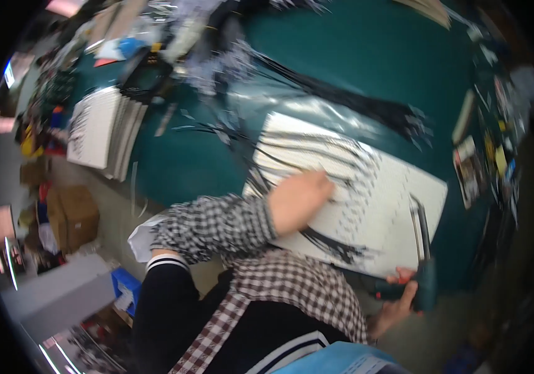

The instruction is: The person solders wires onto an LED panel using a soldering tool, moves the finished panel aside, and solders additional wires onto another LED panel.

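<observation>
My left hand (301, 199) is over a white board (398, 187) with rows of small marks. Its fingers are curled down among thin black cables (317, 149) laid side by side across the board; motion blur hides what they grip. In my right hand (398, 305), off the board's near right corner, is a dark green heat gun (427, 283). Its long, thin nozzle points away from me over the board's right edge. More black cables (335, 246) lie along the board's near edge, below my left hand.
The board lies on a green table (354, 56). Behind it stretches a bundle of black cables (342, 93) with pale ends. A stack of white boards (101, 131) stands at the table's left edge. Tools and scraps line the right side. Cardboard boxes (73, 215) sit at the left.
</observation>
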Tool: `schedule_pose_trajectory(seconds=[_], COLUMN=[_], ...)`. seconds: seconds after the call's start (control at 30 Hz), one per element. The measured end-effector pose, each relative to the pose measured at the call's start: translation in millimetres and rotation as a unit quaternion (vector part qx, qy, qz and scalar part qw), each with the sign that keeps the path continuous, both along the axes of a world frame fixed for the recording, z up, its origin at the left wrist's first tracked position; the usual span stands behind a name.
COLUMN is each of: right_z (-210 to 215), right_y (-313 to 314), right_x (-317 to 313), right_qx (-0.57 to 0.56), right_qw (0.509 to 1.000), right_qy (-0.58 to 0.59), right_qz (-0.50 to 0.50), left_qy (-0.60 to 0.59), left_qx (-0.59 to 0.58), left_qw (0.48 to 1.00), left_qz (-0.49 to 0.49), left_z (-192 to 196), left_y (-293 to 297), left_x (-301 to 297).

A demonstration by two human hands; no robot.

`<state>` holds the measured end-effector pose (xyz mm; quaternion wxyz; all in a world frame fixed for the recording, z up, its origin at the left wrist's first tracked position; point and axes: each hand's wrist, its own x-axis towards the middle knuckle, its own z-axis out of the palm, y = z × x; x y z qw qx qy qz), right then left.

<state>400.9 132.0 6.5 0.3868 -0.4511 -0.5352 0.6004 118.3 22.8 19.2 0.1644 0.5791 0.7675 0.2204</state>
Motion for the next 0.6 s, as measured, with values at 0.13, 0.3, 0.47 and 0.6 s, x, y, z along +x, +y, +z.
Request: schedule_pose_trajectory(seconds=[0.13, 0.3, 0.47, 0.6], right_z=[-7, -3, -3, -4], right_y=[4, 2, -2, -3], right_x=[6, 1, -1, -2], right_qx=[0.027, 0.015, 0.017, 0.002], right_qw=[0.999, 0.999, 0.999, 1.000], right_qy=[0.009, 0.036, 0.037, 0.026], right_qz=[0.042, 0.011, 0.007, 0.011], left_qy=[0.006, -0.053, -0.033, -0.043], left_qx=[0.010, 0.027, 0.002, -0.025], left_qw=[1.000, 0.998, 0.999, 0.999], left_qz=[-0.003, -0.029, -0.015, -0.013], left_z=[0, -5, -6, -4], left_y=[10, 40, 42, 36], left_x=[5, 16, 11, 12])
